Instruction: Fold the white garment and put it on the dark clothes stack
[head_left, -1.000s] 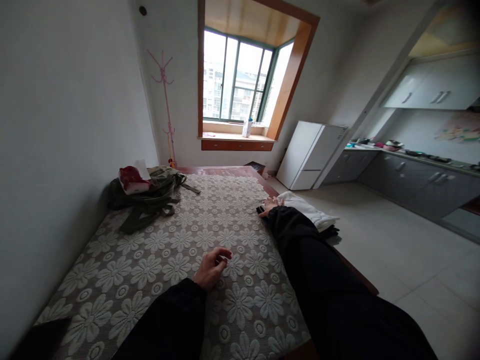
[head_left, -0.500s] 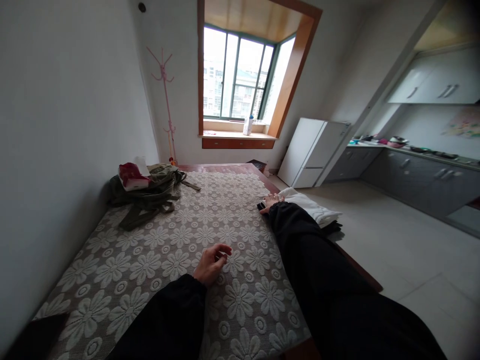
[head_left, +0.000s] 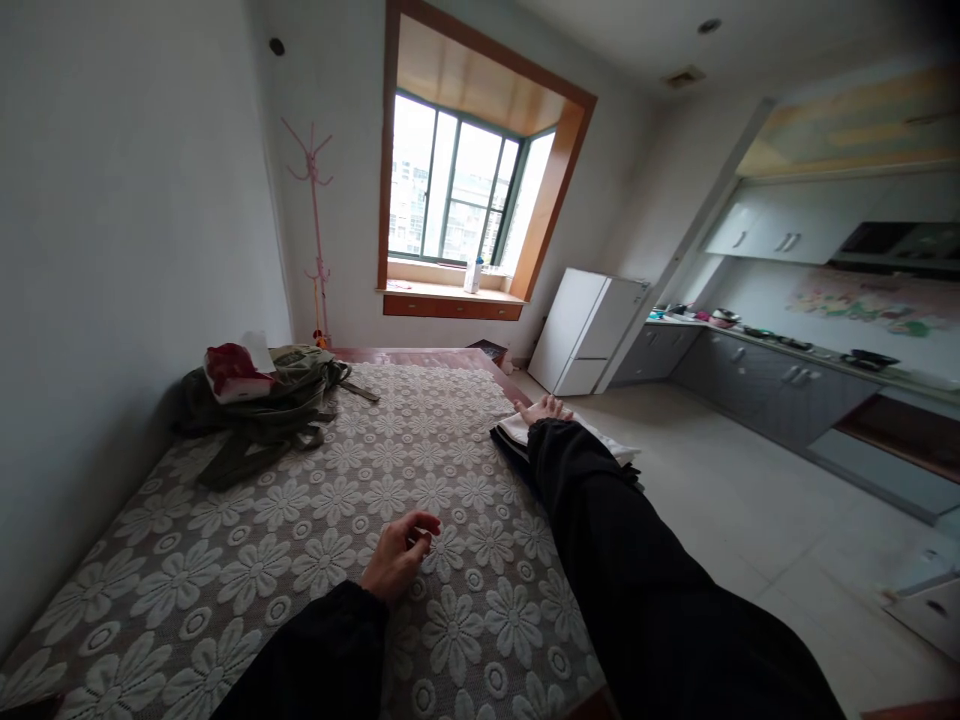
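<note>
Right hand [head_left: 545,409] lies flat, fingers spread, on folded clothes [head_left: 517,432] at centre frame—steadying them (apparently); left hand [head_left: 395,553] curls loosely, empty, on the floral cover [head_left: 225,560].

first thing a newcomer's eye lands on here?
Likely the bright bay window in the far wall, then the flower-patterned cover spread over the bed below. On it, the right hand rests on folded cloth at the right edge, and an olive backpack lies by the left wall.
</note>
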